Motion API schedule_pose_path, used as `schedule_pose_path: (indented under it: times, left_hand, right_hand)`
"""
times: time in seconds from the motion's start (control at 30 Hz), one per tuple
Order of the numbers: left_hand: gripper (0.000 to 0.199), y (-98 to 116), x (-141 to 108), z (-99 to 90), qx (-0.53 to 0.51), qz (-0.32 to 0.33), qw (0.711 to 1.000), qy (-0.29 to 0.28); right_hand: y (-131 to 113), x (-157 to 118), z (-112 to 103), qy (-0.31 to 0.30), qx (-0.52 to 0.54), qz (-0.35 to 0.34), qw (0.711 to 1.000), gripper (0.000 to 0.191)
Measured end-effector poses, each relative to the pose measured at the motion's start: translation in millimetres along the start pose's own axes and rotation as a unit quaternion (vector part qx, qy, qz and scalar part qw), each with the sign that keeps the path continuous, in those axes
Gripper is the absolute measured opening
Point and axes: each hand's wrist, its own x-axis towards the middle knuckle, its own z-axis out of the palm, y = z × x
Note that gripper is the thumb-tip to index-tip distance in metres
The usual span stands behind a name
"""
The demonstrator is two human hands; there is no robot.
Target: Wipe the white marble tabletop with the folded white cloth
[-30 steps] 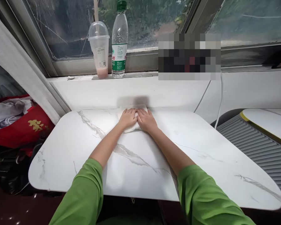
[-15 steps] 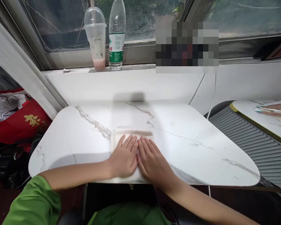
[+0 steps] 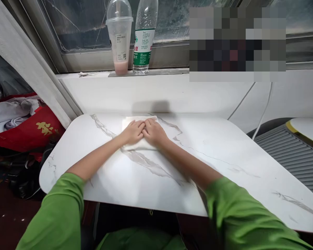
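Note:
A folded white cloth (image 3: 141, 145) lies on the white marbled table (image 3: 114, 184), near its far edge. My left hand (image 3: 133, 132) presses down on the cloth, its fingers bent and held together. Right beside it, my right hand (image 3: 154, 132) bears on the same cloth with curled fingers, and the fingertips of both hands meet in the middle. Both arms are stretched forward across the tabletop. The cloth's middle is hidden under the hands.
On the window ledge stand a plastic cup (image 3: 120, 41) with a little pink drink and a clear water bottle (image 3: 144, 45). A red bag (image 3: 36, 128) with clothes sits at left. White cables (image 3: 266, 107) hang behind the table at right, near a grey ribbed surface (image 3: 289, 156).
Both hands have slid the cloth away from me, from the table's near edge to its far edge. The fingers have gone from flat to more bent. The view has shifted.

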Motion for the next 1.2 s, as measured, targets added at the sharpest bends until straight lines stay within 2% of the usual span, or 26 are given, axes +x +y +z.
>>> schedule_pose_path:
  times: [0.1, 0.2, 0.33, 0.5, 0.63, 0.73, 0.87, 0.97, 1.07, 1.13, 1.2]
  left_hand:
    - [0.039, -28, 27, 2.9, 0.000, -0.020, 1.000, 0.014]
    - [0.036, -38, 36, 6.7, 0.000, -0.034, 0.999, 0.024]
    - [0.036, -36, 30, 11.4, 0.000, -0.039, 0.998, 0.049]
    - [0.040, -19, 10, 12.5, 0.008, -0.045, 0.998, 0.040]
    - [0.043, 6, -23, 7.1, 0.019, -0.027, 0.999, 0.011]
    - [0.045, 35, -63, -0.8, 0.020, 0.013, 1.000, -0.015]
    - [0.048, 83, -130, -14.5, 0.015, 0.019, 1.000, -0.005]
    - [0.049, 107, -171, -26.0, -0.004, 0.009, 1.000, -0.003]
    - [0.047, 103, -186, -32.8, -0.030, -0.028, 0.999, -0.005]
    - [0.045, 85, -178, -31.8, -0.034, -0.090, 0.995, 0.002]
    - [0.043, 56, -159, -27.4, -0.026, -0.168, 0.985, 0.012]
  right_hand:
    - [11, 34, 13, 0.012, -0.010, 0.024, 1.000, 0.025]
    - [17, 46, 21, 0.021, -0.007, 0.038, 0.999, 0.027]
    - [20, 38, 26, 0.038, 0.016, 0.017, 0.999, 0.031]
    - [9, 13, 21, 0.044, 0.016, 0.001, 0.999, 0.037]
    - [-17, -29, 11, 0.032, -0.030, 0.007, 0.999, 0.043]
    - [-45, -77, 2, 0.033, -0.074, 0.010, 0.997, 0.049]
    - [-82, -138, -15, 0.033, -0.086, -0.064, 0.994, 0.050]
    - [-107, -162, -26, 0.028, -0.071, -0.108, 0.991, 0.050]
    - [-120, -155, -24, 0.020, -0.057, -0.121, 0.991, 0.050]
    - [-118, -130, -14, 0.012, -0.049, -0.131, 0.990, 0.049]
    - [-110, -91, 0, 0.000, -0.036, -0.140, 0.989, 0.048]
